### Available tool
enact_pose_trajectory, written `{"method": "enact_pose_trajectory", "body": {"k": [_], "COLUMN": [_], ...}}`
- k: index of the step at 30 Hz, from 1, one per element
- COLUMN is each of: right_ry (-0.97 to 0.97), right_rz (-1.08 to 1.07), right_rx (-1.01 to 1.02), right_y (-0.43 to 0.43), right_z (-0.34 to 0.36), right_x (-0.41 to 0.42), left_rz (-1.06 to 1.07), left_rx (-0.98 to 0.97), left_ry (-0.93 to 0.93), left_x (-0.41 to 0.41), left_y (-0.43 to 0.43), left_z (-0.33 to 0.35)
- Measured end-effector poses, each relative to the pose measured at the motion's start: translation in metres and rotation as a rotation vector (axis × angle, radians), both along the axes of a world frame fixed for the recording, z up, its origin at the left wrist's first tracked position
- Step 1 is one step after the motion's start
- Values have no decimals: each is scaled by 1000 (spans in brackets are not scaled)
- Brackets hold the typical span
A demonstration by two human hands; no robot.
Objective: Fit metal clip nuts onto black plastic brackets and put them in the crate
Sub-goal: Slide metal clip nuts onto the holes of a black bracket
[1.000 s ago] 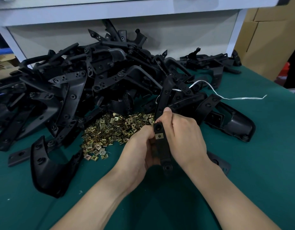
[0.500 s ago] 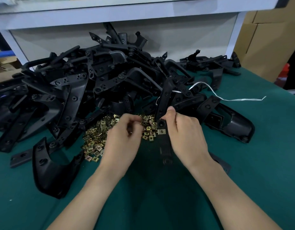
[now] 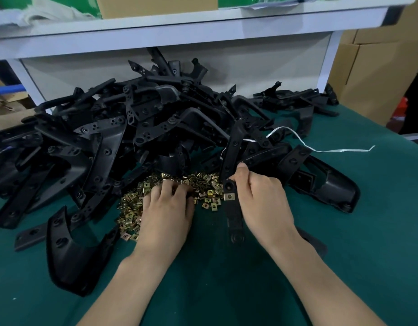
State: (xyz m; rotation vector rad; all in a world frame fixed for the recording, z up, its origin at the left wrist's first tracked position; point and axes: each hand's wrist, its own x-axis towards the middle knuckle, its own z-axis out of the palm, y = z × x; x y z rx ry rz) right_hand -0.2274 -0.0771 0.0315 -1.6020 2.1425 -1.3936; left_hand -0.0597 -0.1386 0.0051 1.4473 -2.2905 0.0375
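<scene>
I see the right hand (image 3: 262, 203) gripping a long black plastic bracket (image 3: 233, 218) with one brass-coloured clip nut (image 3: 229, 196) fitted; the left hand (image 3: 168, 208) touches the loose nut heap (image 3: 131, 208).

One head-worn wide-angle camera looks forward and down, close over the table (image 3: 368, 243); right hand (image 3: 264, 203) near centre, shelf (image 3: 203, 29) at 12 o'clock, perhaps lens-bowed.

On counter (image 3: 344, 255), rear and left: bracket heap (image 3: 132, 137), tucked under shelf (image 3: 179, 31). Just in front of heap, centre: clip nuts (image 3: 132, 215), left hand (image 3: 166, 208) on top. Beside it on the right: right hand (image 3: 262, 203) gripping held bracket (image 3: 233, 220), fitted nut (image 3: 229, 196) near its far end. Front left: lone bracket (image 3: 69, 255). Off counter, far right: boxes (image 3: 372, 78).
</scene>
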Motion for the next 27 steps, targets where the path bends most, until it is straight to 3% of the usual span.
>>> {"method": "enact_pose_trajectory", "body": {"k": [3,5,7,9,16,27], "right_ry": [11,15,25,15,-20,94], "right_rz": [4,2,-5,-6,-1,-11], "right_rx": [-3,-13,-12,-12,-60,-54], "right_y": [0,0,-1,-2,-3,-1], "right_z": [0,0,-1,-2,-4,-5], "right_x": [0,0,-1,-3,-3,-1], "left_rz": [-121,-270,-384,-450,-485,-490], "left_rx": [-62,49,215,236,-4,-212], "left_ry": [258,529,662,648,512,361], "left_x": [-2,-6,-11,-13,-15,-15], "left_y": [4,12,21,27,30,32], "left_z": [6,11,16,17,20,22]}}
